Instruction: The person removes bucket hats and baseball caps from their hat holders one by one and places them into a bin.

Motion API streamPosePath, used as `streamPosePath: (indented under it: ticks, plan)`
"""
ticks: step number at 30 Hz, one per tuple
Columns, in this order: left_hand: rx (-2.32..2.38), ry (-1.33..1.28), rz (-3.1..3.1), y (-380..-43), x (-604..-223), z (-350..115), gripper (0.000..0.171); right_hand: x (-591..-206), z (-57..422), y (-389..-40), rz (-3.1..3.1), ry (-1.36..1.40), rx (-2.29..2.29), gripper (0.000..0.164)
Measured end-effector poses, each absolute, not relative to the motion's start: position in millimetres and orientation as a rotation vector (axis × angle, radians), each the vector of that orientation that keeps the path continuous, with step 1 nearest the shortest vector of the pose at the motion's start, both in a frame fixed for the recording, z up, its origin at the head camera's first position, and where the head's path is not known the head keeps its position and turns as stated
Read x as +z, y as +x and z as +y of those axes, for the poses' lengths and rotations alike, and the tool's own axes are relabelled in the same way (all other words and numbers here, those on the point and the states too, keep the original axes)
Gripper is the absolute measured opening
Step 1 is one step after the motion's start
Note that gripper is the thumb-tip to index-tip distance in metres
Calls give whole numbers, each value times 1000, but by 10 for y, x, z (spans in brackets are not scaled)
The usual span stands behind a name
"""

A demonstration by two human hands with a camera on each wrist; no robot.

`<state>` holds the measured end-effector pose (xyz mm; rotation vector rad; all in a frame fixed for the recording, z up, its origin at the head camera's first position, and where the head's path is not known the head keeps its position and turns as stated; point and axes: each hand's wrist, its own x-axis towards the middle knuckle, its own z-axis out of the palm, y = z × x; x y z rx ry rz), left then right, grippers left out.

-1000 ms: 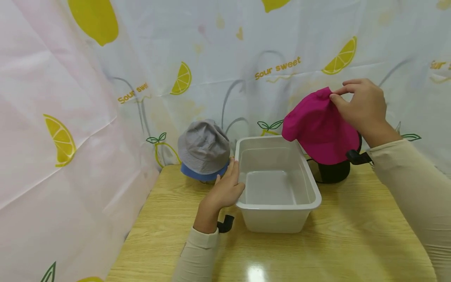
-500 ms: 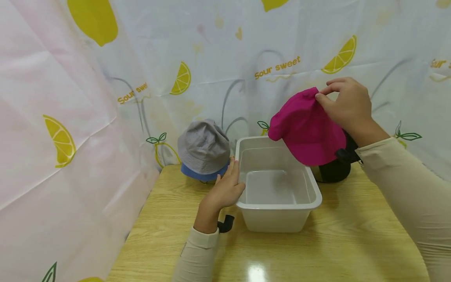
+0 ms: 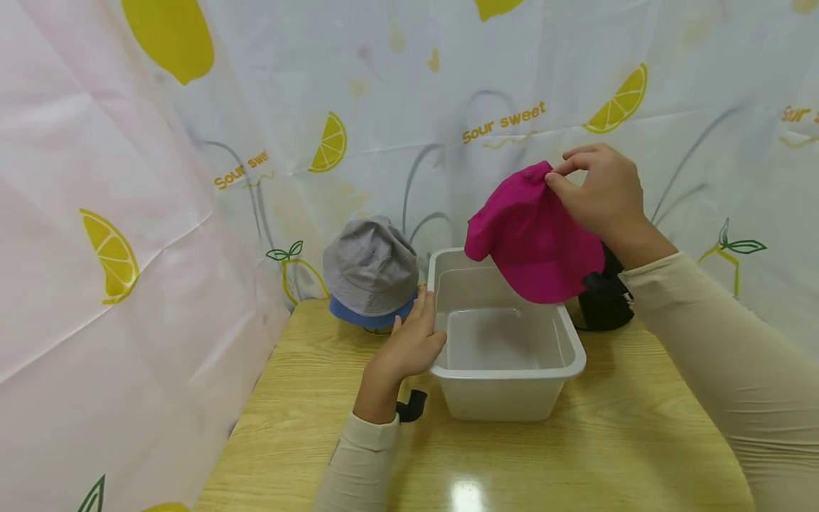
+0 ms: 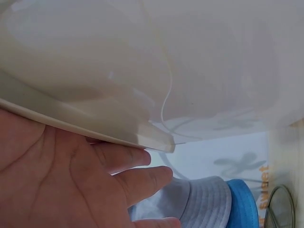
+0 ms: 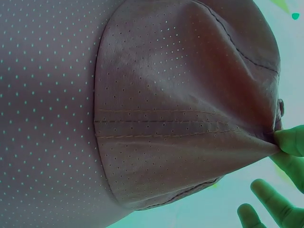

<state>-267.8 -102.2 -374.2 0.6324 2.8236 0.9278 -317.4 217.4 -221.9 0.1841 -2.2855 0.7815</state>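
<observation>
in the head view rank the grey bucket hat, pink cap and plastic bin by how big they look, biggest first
1. Plastic bin, though the cap hides part of its rim
2. Pink cap
3. Grey bucket hat

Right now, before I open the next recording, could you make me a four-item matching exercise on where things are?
Column one:
1. magenta cap
2. gray bucket hat
3. plastic basin
4. left hand

Column two:
A. standing on the wood-grain table
B. against the basin's rim, fingers extended
C. stacked over a blue hat
D. held up, pinched at the top of its crown by the right hand

Right pairs: 1-D, 2-C, 3-A, 4-B
</observation>
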Motion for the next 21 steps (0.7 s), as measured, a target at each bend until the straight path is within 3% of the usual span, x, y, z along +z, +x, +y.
streamPosePath:
  ticks: [21]
  plan:
    - [900, 620, 2821, -2690, -3741, -1022, 80, -2466, 1710, -3247, -2259, 227, 1117, 32]
